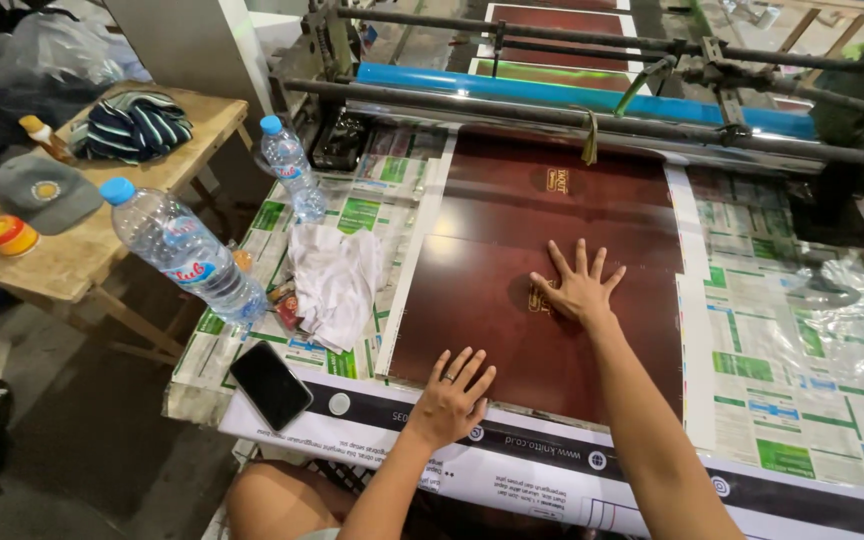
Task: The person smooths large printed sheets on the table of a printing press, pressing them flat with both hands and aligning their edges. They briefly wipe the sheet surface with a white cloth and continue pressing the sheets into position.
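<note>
Dark maroon and glossy, the printed sheet (512,300) lies flat on the paper-covered worktable (802,380), and everything else can be placed from it. The right hand (577,290) rests palm down near the sheet's middle, fingers spread wide and gripping nothing. The left hand (452,395) lies open at the sheet's near edge, its fingertips on the maroon surface and its heel over the white printed strip (552,470) that runs along that edge; a ring shows on one finger. Left of the sheet lies a crumpled white cloth (334,282), touching nothing but the table covering. Further left again, a clear water bottle (187,250) with a blue cap lies tilted at the table's edge, and a smaller bottle (290,168) stands upright near the sheet's far left corner. A black phone (270,385) lies face up off the sheet's near left corner. Beyond the sheet's far edge run the metal bars and blue roller (572,95) of a machine. Well to the left, apart from the sheet, a wooden side table (82,255) carries a grey cap (44,192) and a striped cloth (134,125).
</note>
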